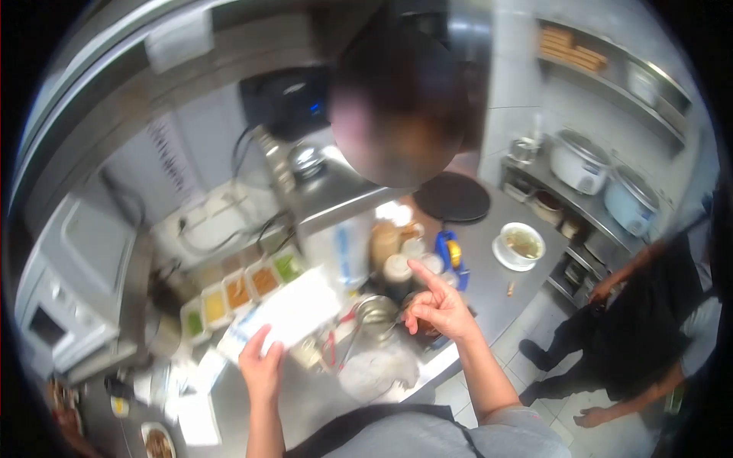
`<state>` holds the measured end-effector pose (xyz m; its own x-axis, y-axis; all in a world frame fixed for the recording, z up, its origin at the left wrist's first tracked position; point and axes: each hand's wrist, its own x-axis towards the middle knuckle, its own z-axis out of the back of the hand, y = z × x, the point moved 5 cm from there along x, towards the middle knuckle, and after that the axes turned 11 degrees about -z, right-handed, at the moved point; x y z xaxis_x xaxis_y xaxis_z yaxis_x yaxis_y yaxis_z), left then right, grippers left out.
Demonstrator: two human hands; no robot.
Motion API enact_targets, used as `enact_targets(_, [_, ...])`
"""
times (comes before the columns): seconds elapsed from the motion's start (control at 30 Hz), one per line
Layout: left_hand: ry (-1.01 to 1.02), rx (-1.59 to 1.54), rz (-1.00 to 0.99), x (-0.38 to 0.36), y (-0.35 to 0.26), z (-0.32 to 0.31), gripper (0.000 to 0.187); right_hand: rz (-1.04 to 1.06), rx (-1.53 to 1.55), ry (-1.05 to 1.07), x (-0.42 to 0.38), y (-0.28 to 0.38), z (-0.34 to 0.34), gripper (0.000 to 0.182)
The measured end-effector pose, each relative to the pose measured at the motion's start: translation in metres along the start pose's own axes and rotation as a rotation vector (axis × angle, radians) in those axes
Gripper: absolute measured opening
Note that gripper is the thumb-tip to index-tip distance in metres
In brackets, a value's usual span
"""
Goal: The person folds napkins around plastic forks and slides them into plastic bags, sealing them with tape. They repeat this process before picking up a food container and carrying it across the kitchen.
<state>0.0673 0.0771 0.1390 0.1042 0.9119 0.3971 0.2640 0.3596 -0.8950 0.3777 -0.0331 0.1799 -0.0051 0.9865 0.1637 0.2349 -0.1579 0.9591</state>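
Observation:
My left hand grips the lower edge of a flat white packet with blue print, tilted over the counter. Motion blur hides exactly what kind of packet it is. My right hand is raised, its index finger stretched out and the other fingers partly curled, with nothing visible in it. Behind that hand stand several lidded jars and a blue tape dispenser. Below and between my hands are a metal container and a clear plastic bag, both blurred.
Several condiment tubs line the left back. A microwave stands at far left. A soup bowl on a saucer and a black round tray are on the right counter. Rice cookers fill a shelf. A person in black stands at right.

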Motion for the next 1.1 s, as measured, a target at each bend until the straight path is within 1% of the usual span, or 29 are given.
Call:
enact_targets(0.03, [0.000,0.127,-0.060,0.004,-0.003,0.007,0.037,-0.006,0.054,0.088,0.006,-0.003,-0.024,0.071])
enact_targets(0.07, [-0.005,0.265,-0.107,0.006,-0.009,0.011,0.037,0.008,0.046,0.169,0.013,-0.009,-0.045,0.065])
enact_targets(0.1, [-0.011,0.368,-0.176,0.007,-0.025,0.010,0.034,-0.012,0.049,0.209,0.018,-0.013,-0.068,0.062])
enact_targets(0.17, [-0.050,0.365,-0.238,0.003,-0.050,0.012,0.032,-0.028,0.030,0.309,0.029,-0.024,-0.116,0.055])
enact_targets(0.2, [-0.066,0.336,-0.294,0.002,-0.058,0.015,0.032,-0.038,-0.001,0.328,0.034,-0.031,-0.137,0.053])
enact_targets(0.23, [-0.099,0.367,-0.276,0.003,-0.056,0.024,0.032,-0.036,-0.018,0.330,0.042,-0.038,-0.155,0.051])
enact_targets(0.27, [-0.118,0.365,-0.355,0.002,-0.060,0.031,0.031,-0.030,-0.035,0.325,0.048,-0.043,-0.172,0.050])
enact_targets(0.3, [-0.131,0.358,-0.440,0.000,-0.063,0.040,0.031,-0.036,-0.016,0.269,0.052,-0.046,-0.189,0.044])
enact_targets(0.33, [-0.146,0.376,-0.435,-0.002,-0.063,0.050,0.031,-0.046,-0.005,0.288,0.058,-0.050,-0.204,0.044])
enact_targets(0.4, [-0.177,0.402,-0.444,-0.005,-0.066,0.067,0.031,0.008,-0.090,0.186,0.069,-0.054,-0.223,0.040])
enact_targets(0.43, [-0.190,0.425,-0.494,-0.006,-0.072,0.074,0.031,0.054,-0.013,0.165,0.077,-0.061,-0.234,0.035])
enact_targets(0.57, [-0.235,0.464,-0.477,-0.009,-0.078,0.106,0.031,0.059,0.013,0.125,0.097,-0.077,-0.266,0.030])
enact_targets(0.67, [-0.220,0.539,-0.456,-0.012,-0.080,0.121,0.031,0.048,0.002,0.108,0.108,-0.092,-0.284,0.032])
enact_targets(0.73, [-0.246,0.554,-0.517,-0.013,-0.082,0.129,0.031,0.025,-0.022,0.083,0.114,-0.099,-0.295,0.033])
enact_targets(0.77, [-0.245,0.556,-0.513,-0.013,-0.081,0.132,0.031,0.005,-0.048,0.057,0.116,-0.103,-0.299,0.034])
enact_targets(0.83, [-0.264,0.546,-0.604,-0.016,-0.082,0.138,0.030,-0.009,-0.068,0.034,0.121,-0.108,-0.306,0.036])
enact_targets(0.9, [-0.261,0.539,-0.597,-0.016,-0.077,0.144,0.029,-0.023,-0.090,0.007,0.124,-0.112,-0.312,0.038])
enact_targets(0.97, [-0.259,0.531,-0.586,-0.017,-0.074,0.148,0.028,-0.050,-0.195,-0.060,0.124,-0.115,-0.315,0.046])
enact_targets(1.0, [-0.291,0.524,-0.592,-0.018,-0.074,0.150,0.028,-0.056,-0.196,-0.068,0.125,-0.118,-0.319,0.046])
enact_targets(1.07, [-0.317,0.510,-0.593,-0.019,-0.072,0.152,0.027,-0.007,-0.149,-0.198,0.126,-0.120,-0.320,0.045])
enact_targets(1.1, [-0.355,0.479,-0.568,-0.020,-0.069,0.155,0.026,-0.010,-0.152,-0.206,0.124,-0.119,-0.320,0.045])
